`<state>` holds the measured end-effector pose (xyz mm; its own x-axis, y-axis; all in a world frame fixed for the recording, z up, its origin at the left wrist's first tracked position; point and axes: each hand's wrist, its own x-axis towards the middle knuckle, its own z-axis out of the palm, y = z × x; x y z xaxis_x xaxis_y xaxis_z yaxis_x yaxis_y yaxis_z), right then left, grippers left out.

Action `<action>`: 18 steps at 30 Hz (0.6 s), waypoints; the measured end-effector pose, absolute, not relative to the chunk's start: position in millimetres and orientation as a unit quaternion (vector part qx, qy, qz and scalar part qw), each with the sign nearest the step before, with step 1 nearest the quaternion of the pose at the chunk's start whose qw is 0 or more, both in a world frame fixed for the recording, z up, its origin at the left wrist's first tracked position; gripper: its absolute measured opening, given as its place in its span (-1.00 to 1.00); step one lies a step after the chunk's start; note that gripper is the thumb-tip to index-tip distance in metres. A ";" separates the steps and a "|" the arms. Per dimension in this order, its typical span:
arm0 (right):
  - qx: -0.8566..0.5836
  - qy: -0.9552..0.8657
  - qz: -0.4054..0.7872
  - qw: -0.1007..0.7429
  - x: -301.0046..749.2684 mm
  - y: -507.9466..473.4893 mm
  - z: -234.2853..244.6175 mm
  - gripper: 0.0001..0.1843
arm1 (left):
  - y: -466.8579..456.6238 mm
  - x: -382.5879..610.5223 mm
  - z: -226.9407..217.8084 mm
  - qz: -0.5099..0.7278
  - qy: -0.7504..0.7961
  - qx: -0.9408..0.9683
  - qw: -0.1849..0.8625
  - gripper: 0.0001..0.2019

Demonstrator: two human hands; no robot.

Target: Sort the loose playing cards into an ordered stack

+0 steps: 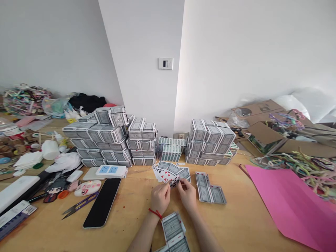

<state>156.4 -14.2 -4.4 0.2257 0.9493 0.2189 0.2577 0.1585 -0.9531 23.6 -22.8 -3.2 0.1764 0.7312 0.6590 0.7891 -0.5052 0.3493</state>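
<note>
Both my hands meet over the middle of the table, pinching one playing card (173, 182) between them. My left hand (160, 196), with a red string at its wrist, has its fingers closed at the card's left side. My right hand (187, 192) grips the right side with thumb and fingertips. Just beyond lies a loose spread of playing cards (164, 165), some face up, some face down. An L-shaped piece made of folded cards (210, 189) rests to the right. Another folded-card piece (172, 227) lies between my forearms, partly cut off by the frame.
Stacked card blocks (105, 138) stand at the back left, more card blocks (210, 140) at the back right, with green card packs (171, 153) between. A phone (102, 203) and thread snips (80, 205) lie left. Pink paper (294, 203) and cardboard boxes (267, 136) are right.
</note>
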 end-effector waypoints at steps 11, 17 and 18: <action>-0.616 -0.576 0.208 0.495 152.1 -18.0 -8.4 -0.71 | -21.0 25.1 -2.2 -0.412 -0.482 -0.772 0.038 -0.79; -0.589 -0.570 0.248 0.516 153.3 -16.6 -4.5 -0.69 | -22.2 25.1 0.5 -0.409 -0.494 -0.766 0.045 -0.80; -0.577 -0.569 0.269 0.520 154.3 -16.0 -3.4 -0.69 | -22.3 24.9 0.9 -0.411 -0.498 -0.762 0.046 -0.80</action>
<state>154.3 -16.0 -3.4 0.2070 0.9368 0.2820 0.3763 0.1899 -0.9068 24.9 -22.3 0.9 0.1659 0.7208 0.6730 0.7970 -0.4999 0.3390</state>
